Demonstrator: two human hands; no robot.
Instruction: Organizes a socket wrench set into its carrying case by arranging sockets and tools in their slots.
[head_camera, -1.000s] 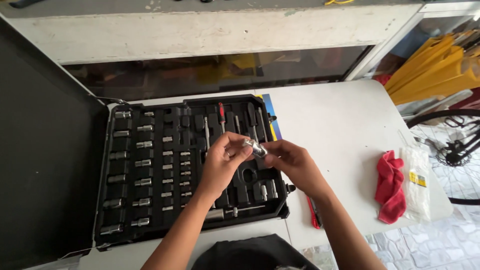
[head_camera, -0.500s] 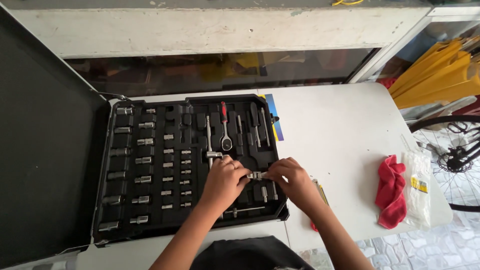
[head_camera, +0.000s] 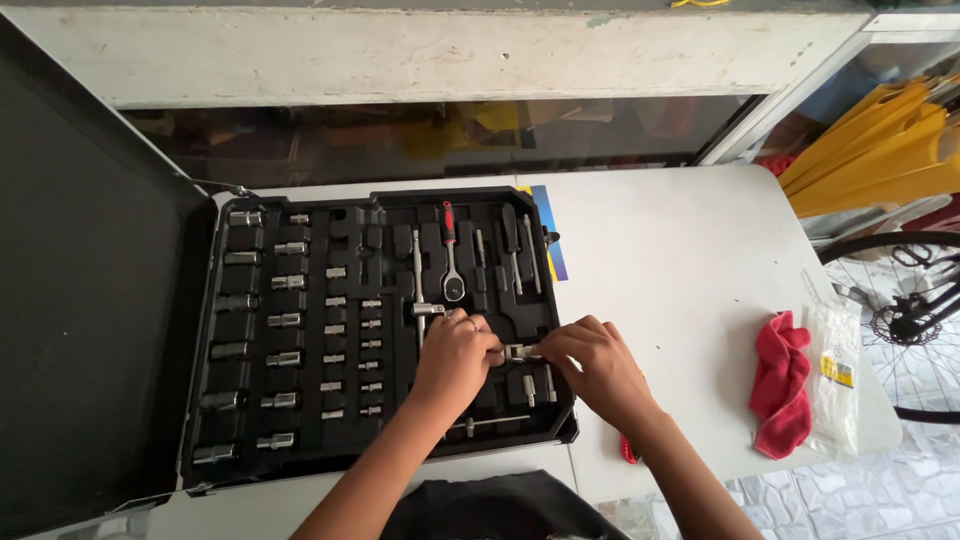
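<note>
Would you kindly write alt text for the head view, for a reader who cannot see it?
Both hands, left hand and right hand, pinch a small metal socket piece over an open black tool case on a white table; a red cloth lies to the right.

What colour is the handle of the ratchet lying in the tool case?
Red and black, on the ratchet in the tool case; the head view shows it clearly.

The socket set case (head_camera: 380, 330) lies open on the table (head_camera: 680, 260), its lid (head_camera: 90, 290) at nine o'clock. A rag (head_camera: 780, 385) and a plastic bag (head_camera: 835, 375) lie at three o'clock of the case.
</note>
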